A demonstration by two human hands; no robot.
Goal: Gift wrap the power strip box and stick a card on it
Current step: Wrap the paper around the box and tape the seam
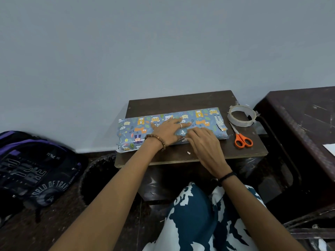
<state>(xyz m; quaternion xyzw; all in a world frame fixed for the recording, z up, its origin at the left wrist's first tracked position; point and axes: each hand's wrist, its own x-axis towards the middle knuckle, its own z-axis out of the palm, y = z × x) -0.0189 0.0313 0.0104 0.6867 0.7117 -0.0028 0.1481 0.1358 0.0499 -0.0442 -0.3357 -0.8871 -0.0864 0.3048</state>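
A: so the wrapped box (170,127) is lying across the small table (192,153), under both hands?
B: yep, left hand (167,132) is pressing flat, fingers spread. Right hand (203,144) is pinching something at the near edge, can't tell what. Tape roll (242,115) and scissors (242,138) are sitting off to its right.

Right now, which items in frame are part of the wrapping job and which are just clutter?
In use:
wrapped box, pressed flat by left hand, right hand working its near edge
tape roll
orange scissors

Lying about:
backpack on the floor
paper scrap on the small table
white sheet on the next surface; can't tell if it's the card
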